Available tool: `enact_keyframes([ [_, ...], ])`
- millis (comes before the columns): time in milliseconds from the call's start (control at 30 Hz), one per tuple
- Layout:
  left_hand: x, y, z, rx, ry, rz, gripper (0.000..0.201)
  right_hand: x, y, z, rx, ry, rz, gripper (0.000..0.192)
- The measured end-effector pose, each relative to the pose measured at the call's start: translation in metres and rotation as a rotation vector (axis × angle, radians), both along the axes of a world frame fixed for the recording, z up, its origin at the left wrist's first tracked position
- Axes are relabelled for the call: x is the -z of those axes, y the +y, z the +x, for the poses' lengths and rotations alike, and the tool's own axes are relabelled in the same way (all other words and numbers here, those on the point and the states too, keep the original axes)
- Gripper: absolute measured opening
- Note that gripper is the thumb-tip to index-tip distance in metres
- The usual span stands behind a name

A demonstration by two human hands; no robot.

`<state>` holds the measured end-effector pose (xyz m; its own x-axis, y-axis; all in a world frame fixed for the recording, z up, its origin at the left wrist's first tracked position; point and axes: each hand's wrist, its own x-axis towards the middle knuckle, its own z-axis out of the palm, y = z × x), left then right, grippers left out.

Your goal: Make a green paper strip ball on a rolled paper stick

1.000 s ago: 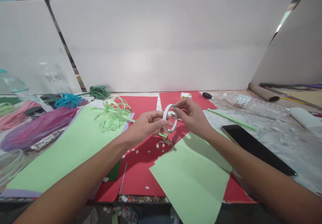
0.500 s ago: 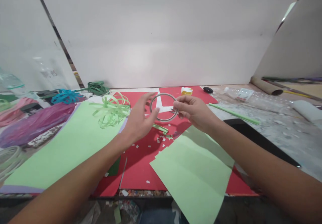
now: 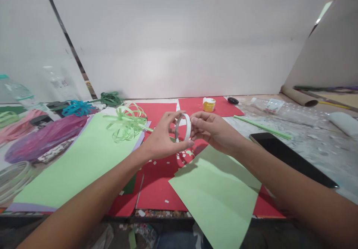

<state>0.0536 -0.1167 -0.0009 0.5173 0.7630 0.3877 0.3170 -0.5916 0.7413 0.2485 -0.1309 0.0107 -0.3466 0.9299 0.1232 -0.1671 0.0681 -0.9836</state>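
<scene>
both hands meet above the middle of the bench, holding a white tape roll (image 3: 183,127) between them. the left hand (image 3: 162,139) curls around the roll's near side, thumb under it and fingers (image 3: 171,117) over the top, closed on it. the right hand (image 3: 214,129) pinches the roll's far rim with its fingertips (image 3: 195,121), also gripping it. the roll stands on edge in the air, its ring turned nearly side-on to the camera, just above the red paper (image 3: 159,189) that covers the middle of the bench.

small white paper scraps (image 3: 167,163) lie scattered on the red paper below the hands. a light green sheet (image 3: 220,196) lies tilted at the front edge of the bench, under the right forearm and overhanging the edge. a larger light green sheet (image 3: 75,167) lies toward the left side, with a looped light green paper flower (image 3: 125,124) at its far corner, near the left hand. a small yellow pot (image 3: 209,104) and a black oval object (image 3: 232,100) sit near the back edge on the red paper. a dark phone (image 3: 291,159) lies flat toward the right side, beside a thin green stick (image 3: 261,127). a cardboard tube (image 3: 299,96) lies at the back right corner. purple and pink strips (image 3: 39,139) pile up at the left edge, with a teal paper flower (image 3: 77,108) behind them.
</scene>
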Motion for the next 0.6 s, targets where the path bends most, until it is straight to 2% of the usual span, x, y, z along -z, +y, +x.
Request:
enact_keyframes([
  [100,-0.004,0.001,-0.002,0.014,-0.049,-0.019,0.065,-0.003,-0.004,0.003,0.084,-0.185,0.249,0.027],
  [200,-0.007,0.000,-0.003,0.029,0.014,0.075,0.062,-0.007,-0.009,0.004,0.154,-0.377,0.471,0.027],
  [267,-0.007,0.000,-0.004,0.040,0.072,0.137,0.061,-0.008,-0.011,0.004,0.183,-0.454,0.562,0.023],
  [433,-0.007,0.000,-0.005,0.037,0.128,0.123,0.065,-0.007,-0.011,0.004,0.168,-0.464,0.611,0.017],
  [600,-0.007,0.000,-0.007,0.004,0.166,0.086,0.065,-0.005,-0.009,0.005,0.227,-0.529,0.675,0.008],
])
